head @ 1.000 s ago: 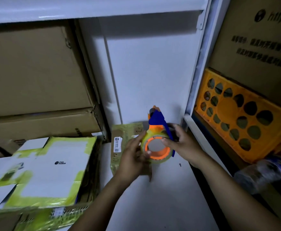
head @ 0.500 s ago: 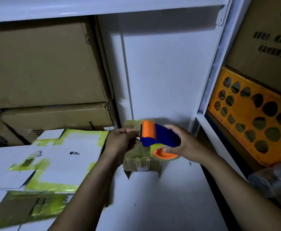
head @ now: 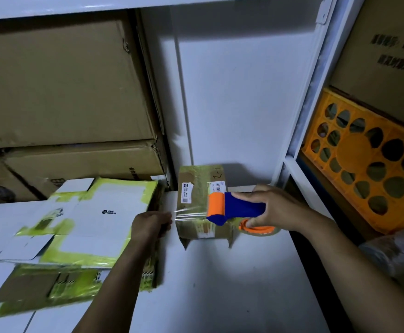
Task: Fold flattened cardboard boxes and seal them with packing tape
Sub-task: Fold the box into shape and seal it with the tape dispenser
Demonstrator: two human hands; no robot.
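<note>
A small brown cardboard box (head: 202,186) with labels and yellow-green tape stands on the white table (head: 220,284) near the back wall. My right hand (head: 275,207) grips the blue and orange tape dispenser (head: 232,209) over the box's right side, its orange tape roll (head: 258,229) hanging below. A strip of clear tape (head: 190,213) stretches left from the dispenser across the box. My left hand (head: 151,224) pinches the strip's free end just left of the box.
A stack of flattened cardboard boxes (head: 81,224) with yellow-green tape lies on the table's left. Large brown cartons (head: 64,92) fill the shelf behind it. An orange plastic crate (head: 369,159) and a white shelf post (head: 301,111) stand to the right.
The dispenser turned from upright to lying across the box. My hands moved apart, the left pulling a strip of clear tape out leftward over the box.
</note>
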